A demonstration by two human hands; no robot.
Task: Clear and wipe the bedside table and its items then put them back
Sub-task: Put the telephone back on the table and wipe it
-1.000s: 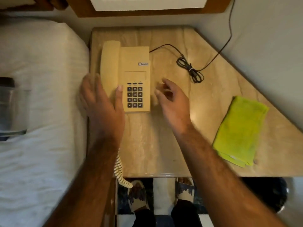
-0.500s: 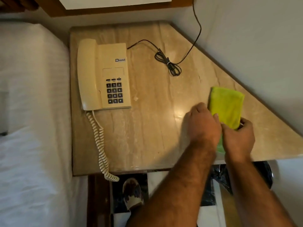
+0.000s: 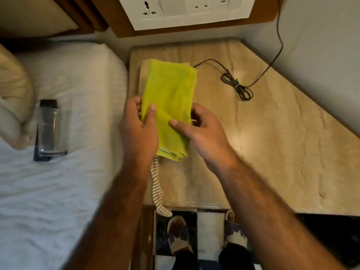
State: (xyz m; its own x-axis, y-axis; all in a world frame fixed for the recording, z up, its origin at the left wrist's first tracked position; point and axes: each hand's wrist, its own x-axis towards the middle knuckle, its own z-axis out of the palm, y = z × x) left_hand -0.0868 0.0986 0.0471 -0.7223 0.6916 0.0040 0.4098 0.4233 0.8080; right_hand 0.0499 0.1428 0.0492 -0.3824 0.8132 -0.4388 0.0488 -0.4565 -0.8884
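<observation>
Both hands at frame centre: left hand (image 3: 139, 131) and right hand (image 3: 202, 131), fingers (image 3: 176, 123) closed on folded green cloth (image 3: 169, 98), held over beige telephone (image 3: 143, 75) on tabletop (image 3: 272, 143). Glass (image 3: 52, 131) on bed (image 3: 58, 182), left.

Fuzzy cloth (image 3: 169, 98); glossy stone tabletop (image 3: 272, 152)

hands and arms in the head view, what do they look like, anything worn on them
The left hand and right hand are bare: no gloves, rings, watch or bands visible. Both forearms are uncovered to the frame edge, with no sleeves in view, and show dark hair.
</observation>
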